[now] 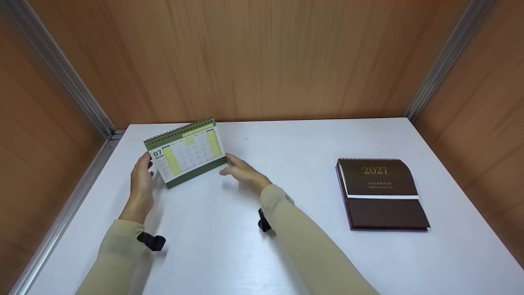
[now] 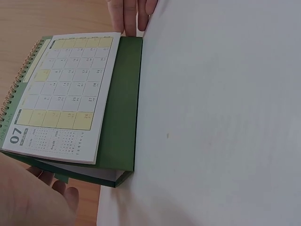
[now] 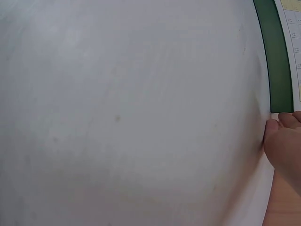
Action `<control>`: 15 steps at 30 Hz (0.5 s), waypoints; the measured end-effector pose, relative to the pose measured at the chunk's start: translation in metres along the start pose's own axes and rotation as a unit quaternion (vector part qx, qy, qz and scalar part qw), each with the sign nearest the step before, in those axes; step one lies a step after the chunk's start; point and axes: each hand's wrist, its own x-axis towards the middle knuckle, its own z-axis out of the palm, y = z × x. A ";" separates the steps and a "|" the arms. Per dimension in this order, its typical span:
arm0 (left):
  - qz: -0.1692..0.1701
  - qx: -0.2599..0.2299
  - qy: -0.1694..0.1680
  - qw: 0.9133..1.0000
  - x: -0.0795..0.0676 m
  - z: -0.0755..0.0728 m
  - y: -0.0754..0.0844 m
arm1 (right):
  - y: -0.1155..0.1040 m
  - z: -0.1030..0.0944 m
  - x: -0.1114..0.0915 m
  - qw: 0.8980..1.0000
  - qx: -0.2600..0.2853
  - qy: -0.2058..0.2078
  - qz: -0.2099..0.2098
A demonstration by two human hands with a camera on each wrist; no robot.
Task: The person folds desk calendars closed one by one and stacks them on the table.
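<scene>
A green desk calendar [image 1: 190, 149] with a spiral along its top is tilted at the left of the table, its page headed 07. My left hand [image 1: 141, 182] grips its left side, the fingers partly hidden behind the edge. In the left wrist view, curled fingertips show beside the open end of the calendar's stand [image 2: 120, 117]. With extended fingers, my right hand [image 1: 245, 172] touches the lower right corner, its thumb held apart. The right wrist view catches only the calendar's green base strip [image 3: 277, 61] and part of that hand.
A brown 2027 desk calendar [image 1: 380, 213] with a white band lies on the right of the white table [image 1: 229, 246]. Wood-grain panels [image 1: 262, 61] enclose the back and both sides, with metal posts [image 1: 446, 61] at the corners.
</scene>
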 end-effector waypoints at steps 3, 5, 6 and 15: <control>0.004 0.004 0.000 1.000 -0.001 -0.001 -0.001 | 0.001 0.000 0.000 1.000 0.009 -0.003 -0.006; 0.007 0.005 0.000 1.000 -0.001 -0.001 -0.001 | 0.001 0.000 0.001 1.000 0.019 -0.003 -0.009; 0.007 0.006 0.000 1.000 -0.001 -0.001 -0.001 | 0.001 0.001 0.001 1.000 0.022 -0.001 -0.008; 0.016 0.001 -0.005 1.000 -0.003 -0.002 -0.003 | 0.003 0.002 0.002 0.999 0.048 0.016 -0.017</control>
